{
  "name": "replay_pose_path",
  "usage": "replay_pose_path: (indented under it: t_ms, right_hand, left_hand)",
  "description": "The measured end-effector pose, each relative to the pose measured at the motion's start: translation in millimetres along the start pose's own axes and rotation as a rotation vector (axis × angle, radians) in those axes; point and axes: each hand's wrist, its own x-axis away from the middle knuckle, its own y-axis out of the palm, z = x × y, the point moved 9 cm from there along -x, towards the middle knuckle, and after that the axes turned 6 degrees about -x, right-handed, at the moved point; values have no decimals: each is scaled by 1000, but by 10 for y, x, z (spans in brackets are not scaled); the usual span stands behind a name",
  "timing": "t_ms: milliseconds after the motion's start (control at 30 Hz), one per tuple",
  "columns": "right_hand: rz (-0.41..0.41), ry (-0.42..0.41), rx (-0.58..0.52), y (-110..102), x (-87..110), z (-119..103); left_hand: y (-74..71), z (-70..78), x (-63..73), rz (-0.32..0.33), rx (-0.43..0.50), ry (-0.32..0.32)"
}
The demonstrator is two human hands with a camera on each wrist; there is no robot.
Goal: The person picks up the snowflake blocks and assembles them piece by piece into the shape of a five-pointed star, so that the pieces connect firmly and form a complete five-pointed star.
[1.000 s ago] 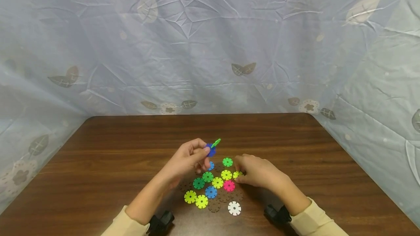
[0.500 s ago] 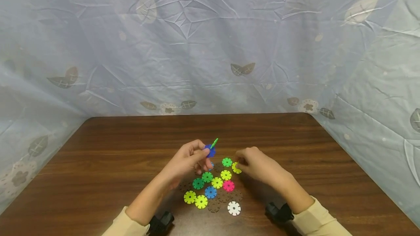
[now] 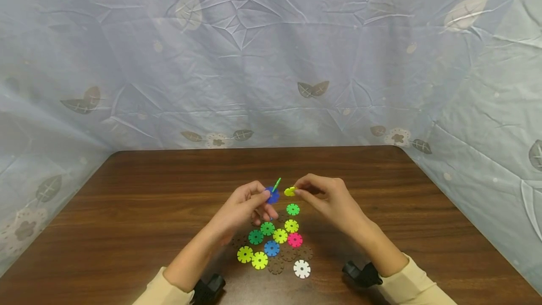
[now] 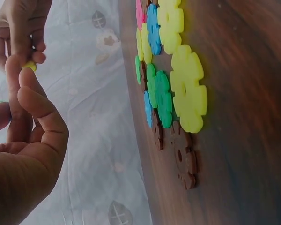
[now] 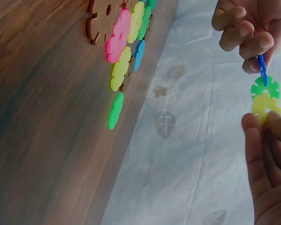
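My left hand (image 3: pixel 245 204) pinches a dark blue notched disc (image 3: pixel 273 195) between thumb and fingers. A green notched disc (image 3: pixel 276 184) is slotted edge-on into the blue one and sticks up from it. In my right hand (image 3: pixel 332 196), thumb and fingertips hold a yellow notched disc (image 3: pixel 290 191) just right of the joined pair. The right wrist view has this yellow disc (image 5: pixel 266 107) overlapping the green disc (image 5: pixel 265 87), with the blue disc (image 5: pixel 262 70) seen edge-on above. The left wrist view mostly hides the held discs behind the fingers.
Below the hands, loose notched discs lie flat on the brown wooden table (image 3: pixel 169 173): a white one (image 3: pixel 302 269), a pink one (image 3: pixel 295 239), a light blue one (image 3: pixel 272 248), plus several yellow, green and brown ones. A patterned cloth (image 3: pixel 271 60) hangs behind the table.
My right hand has picked up the yellow disc from the right of the pile and brought it up and left beside the joined discs. The left hand has stayed nearly still.
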Motion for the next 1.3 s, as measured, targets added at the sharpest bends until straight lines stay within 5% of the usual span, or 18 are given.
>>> replay_pose_path:
  t_ms: [433,867,1300]
  right_hand:
    - [-7,-114,-100,61,14,-75]
    - [45,-288,-88,53,51,-258]
    - [70,-343,-46,62,62,-267]
  left_hand:
    - [65,15,24,-50,-7,3]
    - [125,91,26,-53,45,34]
    - [122,45,33,-59,30,10]
